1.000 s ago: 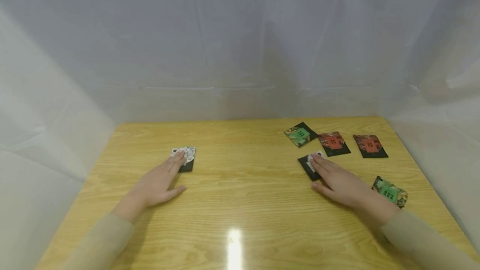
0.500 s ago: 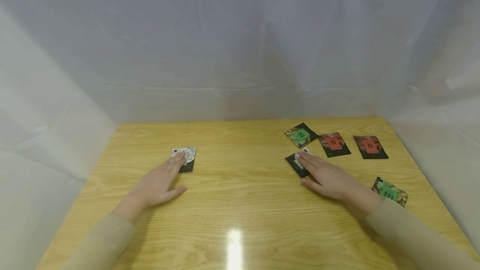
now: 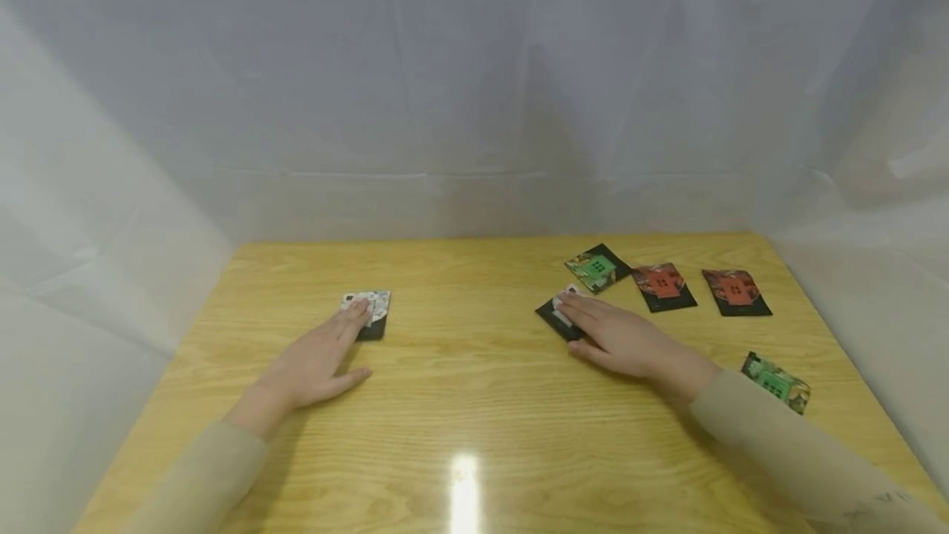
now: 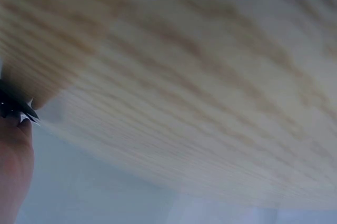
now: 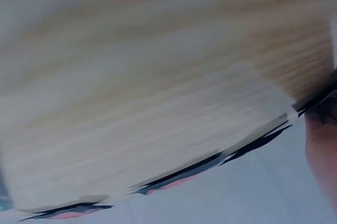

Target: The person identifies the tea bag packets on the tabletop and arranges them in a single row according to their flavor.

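Observation:
In the head view my left hand [image 3: 307, 365] lies with straight fingers on a black-and-white flat sachet [image 3: 376, 328] at the left of the table. Its thumb points away to the right, touching no sachet. Straight fingers of my right hand [image 3: 623, 342] press on a second black-and-white sachet [image 3: 554, 320], which lies tilted right of centre. The fingers cover part of both sachets. At the left edge of the left wrist view, fingertips [image 4: 18, 134] meet the dark sachet edge. The right wrist view has the other sachet's black edge [image 5: 316, 100] at the fingers.
A green-and-black sachet [image 3: 598, 268] lies just behind the right hand. Two red-and-black sachets, one [image 3: 663, 285] nearer and one [image 3: 736, 292] farther right, lie beside it. Another green sachet [image 3: 774, 384] is by the right sleeve. White sheeting [image 3: 474, 105] surrounds the wooden table [image 3: 460, 402].
My right hand has slid the black-and-white sachet leftward across the table, toward the middle. The left hand and its sachet have stayed in place.

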`<state>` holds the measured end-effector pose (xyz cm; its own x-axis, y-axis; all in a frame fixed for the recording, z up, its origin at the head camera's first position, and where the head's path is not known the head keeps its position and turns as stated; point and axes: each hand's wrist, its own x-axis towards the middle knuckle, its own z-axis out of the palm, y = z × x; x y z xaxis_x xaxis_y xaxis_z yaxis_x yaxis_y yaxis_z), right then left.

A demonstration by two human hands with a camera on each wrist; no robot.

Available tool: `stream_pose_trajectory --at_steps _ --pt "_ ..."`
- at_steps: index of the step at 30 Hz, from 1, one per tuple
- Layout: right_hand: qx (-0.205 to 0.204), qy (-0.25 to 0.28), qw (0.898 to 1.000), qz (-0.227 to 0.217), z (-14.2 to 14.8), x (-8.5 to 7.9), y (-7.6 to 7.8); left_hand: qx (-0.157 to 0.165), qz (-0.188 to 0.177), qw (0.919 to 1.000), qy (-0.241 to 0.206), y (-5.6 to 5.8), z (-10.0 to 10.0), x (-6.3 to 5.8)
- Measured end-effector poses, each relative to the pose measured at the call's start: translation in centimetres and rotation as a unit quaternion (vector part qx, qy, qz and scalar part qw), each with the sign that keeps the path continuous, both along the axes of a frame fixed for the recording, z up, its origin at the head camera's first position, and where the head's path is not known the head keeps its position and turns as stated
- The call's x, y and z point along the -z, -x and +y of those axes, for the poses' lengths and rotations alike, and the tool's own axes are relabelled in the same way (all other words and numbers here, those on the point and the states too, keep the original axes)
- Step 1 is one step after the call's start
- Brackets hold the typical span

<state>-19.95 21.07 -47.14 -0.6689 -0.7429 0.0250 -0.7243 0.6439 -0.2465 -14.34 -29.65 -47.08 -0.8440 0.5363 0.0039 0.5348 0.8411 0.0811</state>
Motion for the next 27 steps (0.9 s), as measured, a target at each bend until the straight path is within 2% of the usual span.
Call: stream_pose_trajectory --at_steps 17,27 --pt "-0.043 -0.037 0.998 -0.019 -4.8 -0.2 1.9 0.002 0.004 1.0 -0.002 0.1 -0.3 0.3" --pt "-0.066 -0.036 0.997 -0.023 -6.9 0.0 2.8 -0.001 0.005 1.0 -0.008 0.0 -0.1 0.3"
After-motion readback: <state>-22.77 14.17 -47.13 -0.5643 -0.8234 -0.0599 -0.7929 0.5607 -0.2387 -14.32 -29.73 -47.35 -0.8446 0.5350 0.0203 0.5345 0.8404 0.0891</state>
